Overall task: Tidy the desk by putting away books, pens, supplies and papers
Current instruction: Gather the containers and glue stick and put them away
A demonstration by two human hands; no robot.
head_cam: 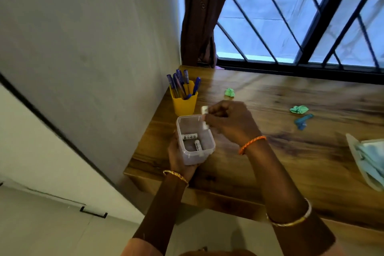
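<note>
Just left of the frame's centre, the left hand (178,159) reaches up from the bottom edge and cups a clear plastic box (195,139) from below and behind, fingers wrapped around its left wall and base, a gold bangle at the wrist. The box is open-topped and held over the near left corner of the wooden desk (270,151); two small white erasers (192,140) lie on its floor. The right hand (227,121) comes in from the lower right, wrist bent and knuckles up, an orange thread band around it; its fingers are curled and pinch small white pieces (205,109) directly above the box's far right corner. Above the box, against the wall, a yellow cup (184,103) holds blue pens (180,83). Right of the hands, two crumpled green papers (299,109) and a blue clip-like item (303,121) lie apart on the desk, and pale folders (367,162) sit at the right edge
</note>
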